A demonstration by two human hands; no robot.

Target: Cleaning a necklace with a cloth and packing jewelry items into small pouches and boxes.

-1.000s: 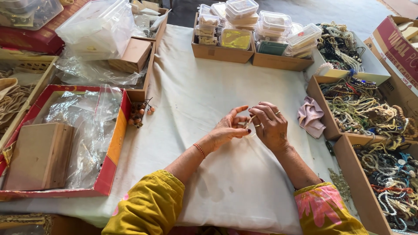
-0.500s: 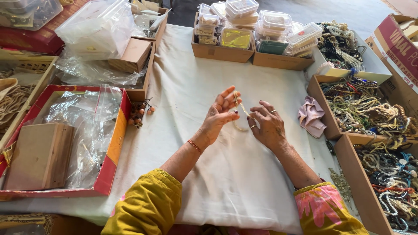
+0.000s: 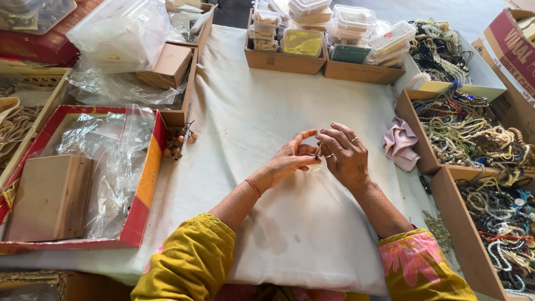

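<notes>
Cardboard boxes point(image 3: 479, 139) heaped with beaded necklaces; clear lidded tubs point(image 3: 334, 25) in trays beyond. White-clothed worktop point(image 3: 239, 117). Left hand point(image 3: 290, 159) and right hand point(image 3: 345, 156) pinched together on a small item too tiny to identify.

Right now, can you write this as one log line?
left hand: fingertips meet right hand | pinching small item, too tiny to tell | over white cloth | pink rag beside
</notes>
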